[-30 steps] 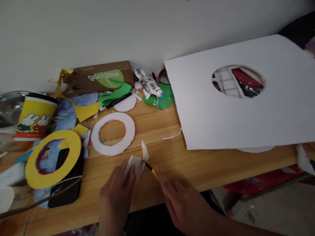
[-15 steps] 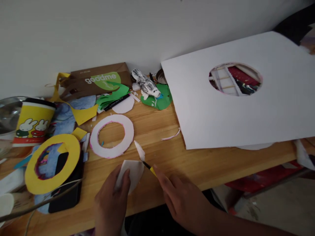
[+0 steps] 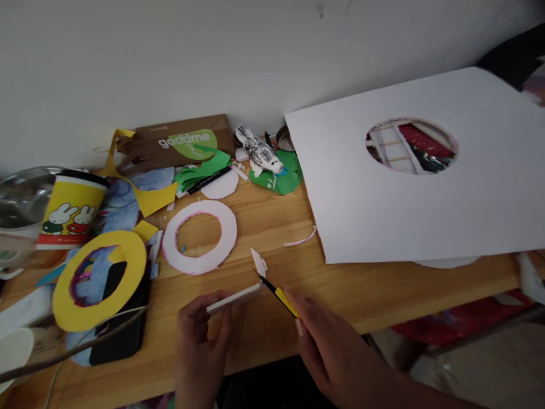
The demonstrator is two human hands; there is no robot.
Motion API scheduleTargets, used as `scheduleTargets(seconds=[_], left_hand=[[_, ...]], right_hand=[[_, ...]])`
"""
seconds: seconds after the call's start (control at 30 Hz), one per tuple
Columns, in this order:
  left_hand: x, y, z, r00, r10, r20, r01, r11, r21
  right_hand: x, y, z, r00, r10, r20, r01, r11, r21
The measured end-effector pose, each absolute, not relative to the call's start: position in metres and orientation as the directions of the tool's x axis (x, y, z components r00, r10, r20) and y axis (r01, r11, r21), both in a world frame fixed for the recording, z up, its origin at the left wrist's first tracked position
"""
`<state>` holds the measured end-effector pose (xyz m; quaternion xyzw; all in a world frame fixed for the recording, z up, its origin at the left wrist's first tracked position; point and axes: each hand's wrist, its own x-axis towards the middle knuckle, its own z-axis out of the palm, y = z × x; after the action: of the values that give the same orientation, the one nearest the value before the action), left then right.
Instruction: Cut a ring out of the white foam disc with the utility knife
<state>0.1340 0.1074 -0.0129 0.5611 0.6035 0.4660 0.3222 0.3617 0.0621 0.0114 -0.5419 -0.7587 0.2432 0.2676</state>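
Head view: left hand (image 3: pixel 200 335), fingers clamped, has tilted the white foam piece (image 3: pixel 233 299) edge-on; right hand (image 3: pixel 336 355) grips the yellow knife (image 3: pixel 279 293), its tip lifting a cut sliver (image 3: pixel 258 263).

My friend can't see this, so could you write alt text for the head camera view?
A left hand holds a small white foam piece while the right hand presses a yellow craft knife to it, above a cluttered wooden table.

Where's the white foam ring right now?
In the head view, the white foam ring lies flat on the wooden table, left of centre, between the yellow ring and the big white board.
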Motion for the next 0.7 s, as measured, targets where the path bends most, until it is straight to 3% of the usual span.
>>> scheduleTargets(seconds=[0.2,0.33,0.4,0.7], left_hand=[[0.133,0.106,-0.022,-0.135,0.965,0.224,0.621,-0.094,0.778],[0.140,0.102,-0.013,0.166,0.843,0.512,0.642,-0.487,0.593],[0.145,0.098,-0.012,0.240,0.768,0.594,0.599,-0.599,0.532],[0.149,0.081,-0.037,0.430,0.788,0.441,0.518,-0.615,0.594]], right_hand=[[0.367,0.050,0.009,-0.330,0.908,0.259,0.678,0.418,-0.604],[0.372,0.052,-0.005,-0.336,0.904,0.263,0.744,0.426,-0.514],[0.376,0.054,-0.015,-0.329,0.903,0.278,0.754,0.428,-0.498],[0.399,0.053,-0.035,-0.402,0.850,0.339,0.716,0.523,-0.462]])
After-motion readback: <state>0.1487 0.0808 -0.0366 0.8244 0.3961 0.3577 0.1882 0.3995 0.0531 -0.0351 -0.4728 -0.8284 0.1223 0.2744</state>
